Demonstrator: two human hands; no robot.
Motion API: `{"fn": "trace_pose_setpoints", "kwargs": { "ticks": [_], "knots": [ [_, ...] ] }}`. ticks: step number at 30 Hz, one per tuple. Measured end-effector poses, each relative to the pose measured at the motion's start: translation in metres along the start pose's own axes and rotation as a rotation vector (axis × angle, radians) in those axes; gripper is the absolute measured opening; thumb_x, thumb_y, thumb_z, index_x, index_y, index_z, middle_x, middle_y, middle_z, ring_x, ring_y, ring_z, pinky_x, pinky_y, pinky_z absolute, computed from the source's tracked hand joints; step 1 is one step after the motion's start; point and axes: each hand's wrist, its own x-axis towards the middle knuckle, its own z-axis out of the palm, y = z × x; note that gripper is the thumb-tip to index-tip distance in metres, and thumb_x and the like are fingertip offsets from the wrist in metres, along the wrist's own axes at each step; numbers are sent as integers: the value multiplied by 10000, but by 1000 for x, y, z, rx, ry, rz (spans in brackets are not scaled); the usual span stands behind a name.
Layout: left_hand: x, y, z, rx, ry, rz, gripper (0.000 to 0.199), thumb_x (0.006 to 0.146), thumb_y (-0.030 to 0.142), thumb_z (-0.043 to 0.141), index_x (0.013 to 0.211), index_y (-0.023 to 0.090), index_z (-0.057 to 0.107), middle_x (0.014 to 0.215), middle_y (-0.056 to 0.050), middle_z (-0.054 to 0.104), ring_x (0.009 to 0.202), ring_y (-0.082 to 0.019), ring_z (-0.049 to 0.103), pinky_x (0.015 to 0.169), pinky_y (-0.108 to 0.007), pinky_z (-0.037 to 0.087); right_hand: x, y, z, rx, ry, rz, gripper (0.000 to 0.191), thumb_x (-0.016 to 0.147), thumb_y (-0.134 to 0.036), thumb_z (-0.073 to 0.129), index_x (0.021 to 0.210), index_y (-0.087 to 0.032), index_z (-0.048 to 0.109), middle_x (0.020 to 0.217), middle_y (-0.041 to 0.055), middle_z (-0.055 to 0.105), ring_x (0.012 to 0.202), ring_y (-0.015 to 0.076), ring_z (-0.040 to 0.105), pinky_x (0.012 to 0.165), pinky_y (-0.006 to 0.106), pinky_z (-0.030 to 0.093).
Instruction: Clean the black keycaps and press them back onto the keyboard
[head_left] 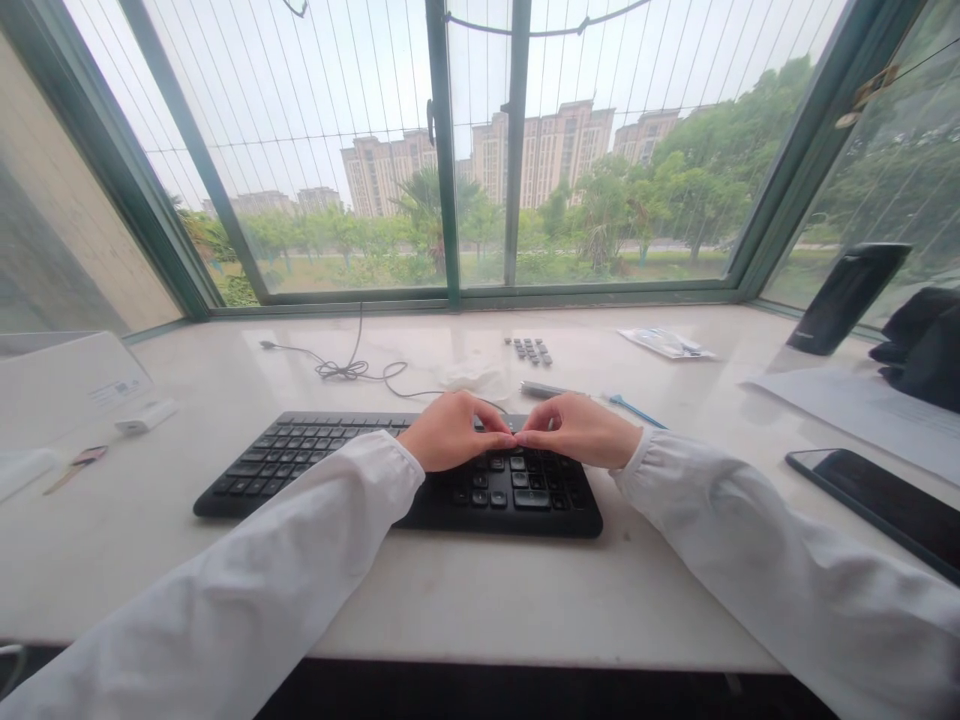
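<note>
pinching together just above the black keyboard (315, 465), the left hand (457, 432) and right hand (577, 430) meet at closed fingers (499, 438); whether they grip anything cannot be told. loose keycaps (529, 350) sit beyond the keyboard on the worktop (450, 590).

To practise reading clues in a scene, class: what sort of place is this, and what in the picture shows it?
Probably a desk workspace in an office or study, built along a window: a black keyboard sits on a pale stone counter, a smartphone lies nearby, and the window overlooks apartment towers.
</note>
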Motion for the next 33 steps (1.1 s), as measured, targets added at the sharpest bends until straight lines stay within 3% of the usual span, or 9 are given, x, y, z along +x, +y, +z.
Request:
{"fn": "trace_pose_setpoints", "kwargs": {
  "ticks": [12,33],
  "knots": [
    [-2,10,-8,28,-31,88,137,724,349,737,832,276,775,797,17,722,734,-143,609,632,-244,418,-2,-2,1,-65,33,6,257,730,-423,638,663,-202,750,589,11,659,581,152,550,534,269,349],
    [2,2,-8,-12,-82,12,254,727,464,710,793,225,765,728,16,710,693,-128,576,611,-243,376,0,1,0,-25,-27,-58,306,755,-456,633,811,-190,773,668,17,667,632,141,535,573,258,365]
  ]
}}
